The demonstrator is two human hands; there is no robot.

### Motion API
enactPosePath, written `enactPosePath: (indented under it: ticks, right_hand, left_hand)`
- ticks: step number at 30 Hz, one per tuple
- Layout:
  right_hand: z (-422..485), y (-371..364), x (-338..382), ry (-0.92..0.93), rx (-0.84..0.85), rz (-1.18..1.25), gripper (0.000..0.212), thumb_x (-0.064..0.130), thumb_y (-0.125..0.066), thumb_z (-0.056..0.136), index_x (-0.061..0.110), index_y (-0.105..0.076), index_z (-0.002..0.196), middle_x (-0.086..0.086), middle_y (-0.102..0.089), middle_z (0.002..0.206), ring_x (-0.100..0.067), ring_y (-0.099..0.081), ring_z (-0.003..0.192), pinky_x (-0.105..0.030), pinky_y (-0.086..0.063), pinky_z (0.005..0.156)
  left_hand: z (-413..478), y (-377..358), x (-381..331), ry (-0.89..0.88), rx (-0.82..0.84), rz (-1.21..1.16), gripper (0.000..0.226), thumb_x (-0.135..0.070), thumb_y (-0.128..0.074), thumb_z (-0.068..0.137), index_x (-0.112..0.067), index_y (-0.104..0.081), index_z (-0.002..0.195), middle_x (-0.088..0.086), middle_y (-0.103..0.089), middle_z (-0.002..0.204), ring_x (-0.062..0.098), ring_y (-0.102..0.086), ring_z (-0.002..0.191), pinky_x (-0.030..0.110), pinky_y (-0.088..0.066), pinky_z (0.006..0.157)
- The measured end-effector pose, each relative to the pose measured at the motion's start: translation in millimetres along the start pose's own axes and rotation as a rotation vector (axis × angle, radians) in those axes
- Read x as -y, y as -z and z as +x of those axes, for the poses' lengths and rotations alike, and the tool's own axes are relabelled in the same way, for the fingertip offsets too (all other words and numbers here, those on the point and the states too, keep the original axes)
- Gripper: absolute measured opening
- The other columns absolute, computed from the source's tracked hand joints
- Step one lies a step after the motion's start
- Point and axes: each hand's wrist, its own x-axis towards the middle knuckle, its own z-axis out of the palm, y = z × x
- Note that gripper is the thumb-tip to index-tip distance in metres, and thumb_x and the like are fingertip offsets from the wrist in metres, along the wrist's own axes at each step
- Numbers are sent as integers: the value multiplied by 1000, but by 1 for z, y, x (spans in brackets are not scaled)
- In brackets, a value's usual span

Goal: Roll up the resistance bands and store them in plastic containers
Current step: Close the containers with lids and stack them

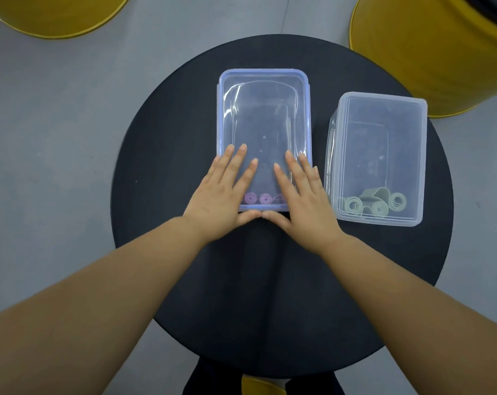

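Note:
A clear container with a blue-rimmed lid [263,109] stands in the middle of the round black table [161,138]. Rolled purple bands [265,199] show through its near end. My left hand [224,192] and my right hand [301,195] lie flat on the near part of the lid, fingers straight and spread, thumbs meeting at the near rim. To the right stands a second clear container with a plain lid [379,158]. Several rolled grey-green bands [372,205] lie at its near end.
Yellow round stools stand on the grey floor at the far left [56,15] and far right [441,52], and another yellow piece [263,386] shows below the table's near edge. The two containers stand a small gap apart.

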Motion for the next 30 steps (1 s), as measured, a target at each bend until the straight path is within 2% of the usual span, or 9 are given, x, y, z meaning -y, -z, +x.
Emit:
enactPosePath:
  ticks: [3,6,10,16,21,23,26,28,30]
  right_hand:
    - [7,21,11,-273,-55,337,74,36,-54,93,18,-13,150,-5,-2,159,-24,-1,146,-29,-7,113]
    - [24,31,16,-571,-48,558,71,28,-55,93,18,-14,150,-2,-10,158,-20,-12,144,-30,-15,114]
    - [41,34,15,-758,-2,738,66,32,-53,92,17,-23,149,-4,-23,153,-25,-31,137,-41,-32,111]
    - [64,47,13,-729,17,739,66,30,-52,94,15,-19,149,-2,-19,155,-22,-29,138,-35,-30,110]
    - [85,54,11,-723,34,701,65,29,-51,94,14,-19,149,-3,-20,155,-23,-40,130,-36,-38,104]
    - [89,55,11,-725,47,689,65,29,-50,95,14,-18,150,-3,-19,155,-23,-41,129,-38,-39,104]
    - [92,54,9,-712,57,683,63,29,-50,94,15,-23,149,-4,-22,153,-23,-43,127,-38,-40,104]
    - [87,55,9,-666,29,678,57,28,-52,92,16,-33,144,-4,-31,149,-23,-42,128,-39,-38,106]
    - [74,59,6,-622,-22,657,54,25,-54,92,17,-37,142,-3,-34,148,-21,-36,134,-35,-29,113]
  left_hand:
    - [-8,7,-12,285,-163,-315,72,-53,-39,91,-6,-31,144,19,-26,151,37,-24,139,40,-21,111]
    - [-4,17,-22,776,-160,-818,63,-34,-50,94,-17,-23,148,4,-22,151,19,-29,136,24,-24,104]
    - [10,26,-20,944,-188,-1171,42,-17,-47,96,-23,-40,137,-7,-54,125,11,-55,102,23,-42,87]
    - [31,39,-5,948,-193,-1137,44,-9,-39,96,-27,-44,136,-10,-57,119,8,-55,99,17,-41,79]
    - [49,46,6,926,-215,-1119,42,-6,-37,94,-27,-49,129,-14,-56,99,2,-53,76,9,-41,63]
    - [53,47,9,923,-192,-1114,41,-8,-39,95,-26,-47,131,-12,-57,103,3,-53,75,10,-41,61]
    - [54,47,13,967,-162,-1096,46,-13,-43,94,-24,-41,139,-4,-54,124,9,-57,93,21,-48,79]
    - [51,49,9,1014,-193,-902,48,-16,-48,93,-21,-39,140,3,-42,138,19,-49,115,29,-42,94]
    - [46,57,-5,950,-317,-698,37,-13,-50,91,-15,-52,127,6,-45,130,23,-46,115,22,-35,90]
